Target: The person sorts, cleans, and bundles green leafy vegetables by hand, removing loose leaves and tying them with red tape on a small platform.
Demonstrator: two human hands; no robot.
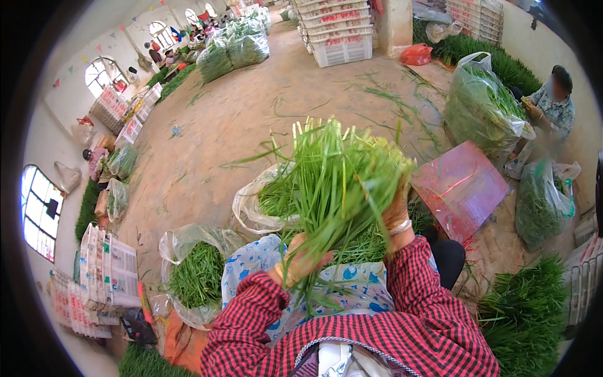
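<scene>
A large, partly blurred bunch of green leafy stalks [325, 174], which look like Chinese chives, is held up in front of me with its pale cut ends at the top. My right hand [396, 207], in a thin glove, grips its right side. Lower down, my left hand [301, 261] is against the drooping leaf tips, gloved too. Leaves cross its fingers, and blur hides whether they are closed. More cut greens [362, 247] lie beneath the bunch, over the blue-printed white plastic sheet [358, 282] on my lap.
Plastic bags of greens stand at left [198, 273] and just ahead [275, 198]. A reddish board [461, 188] lies to the right, near a seated person [551, 108] by a large bag [487, 103]. Heaped greens [523, 315] flank me; crates [341, 35] are stacked ahead.
</scene>
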